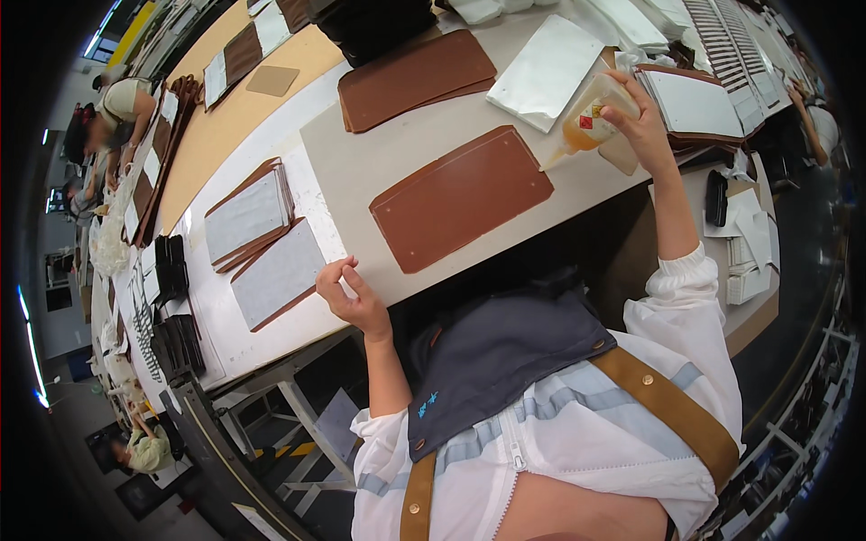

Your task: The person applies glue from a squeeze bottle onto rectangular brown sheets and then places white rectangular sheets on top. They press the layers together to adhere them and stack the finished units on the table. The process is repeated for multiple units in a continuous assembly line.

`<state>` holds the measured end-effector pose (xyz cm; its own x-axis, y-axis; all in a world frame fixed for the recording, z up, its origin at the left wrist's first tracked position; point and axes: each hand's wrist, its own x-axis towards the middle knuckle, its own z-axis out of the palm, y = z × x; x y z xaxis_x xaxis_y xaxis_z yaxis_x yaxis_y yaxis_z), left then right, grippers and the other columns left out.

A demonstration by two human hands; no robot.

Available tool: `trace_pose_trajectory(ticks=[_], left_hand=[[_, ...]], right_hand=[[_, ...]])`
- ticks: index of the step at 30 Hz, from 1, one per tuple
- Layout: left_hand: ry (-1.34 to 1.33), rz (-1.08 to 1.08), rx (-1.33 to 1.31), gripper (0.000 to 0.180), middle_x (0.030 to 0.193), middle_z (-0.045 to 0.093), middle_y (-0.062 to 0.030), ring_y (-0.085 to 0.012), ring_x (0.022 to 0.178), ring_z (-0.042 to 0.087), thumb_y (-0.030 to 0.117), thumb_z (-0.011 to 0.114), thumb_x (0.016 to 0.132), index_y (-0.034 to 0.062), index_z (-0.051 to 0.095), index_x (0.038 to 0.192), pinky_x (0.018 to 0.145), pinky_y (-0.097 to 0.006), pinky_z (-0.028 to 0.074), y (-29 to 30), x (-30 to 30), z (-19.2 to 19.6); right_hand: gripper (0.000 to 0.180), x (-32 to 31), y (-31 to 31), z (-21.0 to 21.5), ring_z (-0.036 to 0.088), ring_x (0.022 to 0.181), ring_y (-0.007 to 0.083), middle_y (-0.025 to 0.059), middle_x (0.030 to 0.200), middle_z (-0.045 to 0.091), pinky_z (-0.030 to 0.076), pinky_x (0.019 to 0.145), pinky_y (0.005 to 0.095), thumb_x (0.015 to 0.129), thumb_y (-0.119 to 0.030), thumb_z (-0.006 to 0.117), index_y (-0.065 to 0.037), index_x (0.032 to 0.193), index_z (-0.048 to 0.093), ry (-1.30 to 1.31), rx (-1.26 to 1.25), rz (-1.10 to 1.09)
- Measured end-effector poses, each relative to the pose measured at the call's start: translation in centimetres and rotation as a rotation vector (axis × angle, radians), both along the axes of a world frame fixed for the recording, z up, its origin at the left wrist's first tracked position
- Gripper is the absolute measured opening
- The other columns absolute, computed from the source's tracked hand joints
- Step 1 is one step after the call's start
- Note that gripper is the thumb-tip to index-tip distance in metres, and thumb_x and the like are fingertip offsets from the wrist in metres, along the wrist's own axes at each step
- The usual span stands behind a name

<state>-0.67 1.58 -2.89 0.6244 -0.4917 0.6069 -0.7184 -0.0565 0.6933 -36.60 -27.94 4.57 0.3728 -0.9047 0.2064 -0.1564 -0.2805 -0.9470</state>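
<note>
A brown leather panel (462, 200) with clipped corners lies flat on the table in front of me. My right hand (639, 122) grips a clear squeeze bottle (591, 110) partly filled with amber liquid. The bottle is tipped, its thin nozzle pointing down at the panel's right edge; whether the tip touches the leather I cannot tell. Above the table's front edge, my left hand (350, 296) is raised with its fingers curled, and nothing shows in them. Nearest to it is a stack of brown panels with grey-white faces (278, 270).
More brown leather panels (415, 77) are stacked behind the one before me. White sheets (546, 72) lie beside them. At the right stands a pile of brown-edged white pieces (695, 101). Black folded pieces (171, 270) sit at the left. Other people work farther off on both sides.
</note>
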Motion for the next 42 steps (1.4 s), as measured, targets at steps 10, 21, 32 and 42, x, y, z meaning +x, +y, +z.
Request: trace_pose_trajectory(ticks=[10, 21, 32, 42], left_hand=[[-0.011, 0.003, 0.006, 0.009, 0.092, 0.063, -0.0083, -0.0237, 0.091, 0.059, 0.007, 0.056, 0.100, 0.0018, 0.062, 0.095, 0.087, -0.036, 0.046, -0.1, 0.0, -0.1], [-0.013, -0.011, 0.019, 0.010, 0.096, 0.062, -0.0085, -0.0211, 0.090, 0.059, 0.007, 0.053, 0.103, 0.0002, 0.060, 0.099, 0.086, -0.034, 0.047, 0.1, 0.2, -0.3], [-0.018, -0.033, 0.012, 0.013, 0.097, 0.063, -0.0077, -0.0175, 0.089, 0.060, 0.009, 0.053, 0.104, 0.0001, 0.061, 0.104, 0.086, -0.032, 0.048, 0.2, 0.4, -0.5], [-0.027, -0.036, 0.018, 0.014, 0.097, 0.063, -0.0077, -0.0178, 0.090, 0.060, 0.012, 0.053, 0.105, 0.0001, 0.061, 0.104, 0.087, -0.032, 0.048, 0.2, 0.4, -0.5]], right_hand=[[0.061, -3.4, 3.3, -1.2, 0.060, 0.110, 0.0117, 0.0020, 0.119, 0.064, 0.050, 0.096, 0.0294, 0.089, -0.039, 0.078, -0.008, 0.138, 0.057, -0.196, 0.115, -0.089], [0.035, -4.0, 13.1, -2.5, 0.066, 0.102, 0.0150, 0.0079, 0.114, 0.065, 0.055, 0.090, 0.0328, 0.098, -0.022, 0.067, -0.002, 0.124, 0.055, -0.603, 0.408, -0.366], [0.054, -1.1, 17.0, -4.6, 0.051, 0.110, 0.0151, 0.0069, 0.118, 0.051, 0.043, 0.099, 0.0291, 0.090, -0.022, 0.078, -0.001, 0.128, 0.046, -0.136, -0.085, -0.644], [0.059, 1.3, 18.7, -3.7, 0.052, 0.110, 0.0174, 0.0093, 0.120, 0.051, 0.044, 0.100, 0.0315, 0.087, -0.027, 0.081, -0.002, 0.127, 0.045, -0.103, -0.143, -0.510]])
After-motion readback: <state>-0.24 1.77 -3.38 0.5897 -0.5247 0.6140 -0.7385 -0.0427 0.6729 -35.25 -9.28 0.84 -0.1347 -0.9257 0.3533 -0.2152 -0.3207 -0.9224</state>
